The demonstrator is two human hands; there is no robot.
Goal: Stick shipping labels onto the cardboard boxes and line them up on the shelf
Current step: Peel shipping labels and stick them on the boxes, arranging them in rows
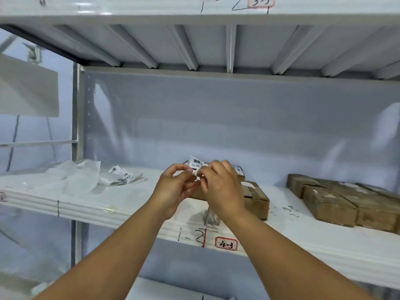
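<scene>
Crumpled translucent paper sheets at left, a red-framed "4-3" tag low in front, a "3-3" tag overhead

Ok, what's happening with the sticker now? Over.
Left hand, right hand both pinch the shipping label. Cardboard box waits just behind. Nothing in the way.

Hidden, cropped, unreadable bits

Label: lower part covered by fingers of left hand & right hand; print beyond the barcode too small to read. Cardboard box mostly hidden behind right hand; rear box shows only a corner. Box row at right runs off the frame edge. Label pile: text illegible. Red-framed tag cropped by top edge, edge tag cut by left edge.
</scene>
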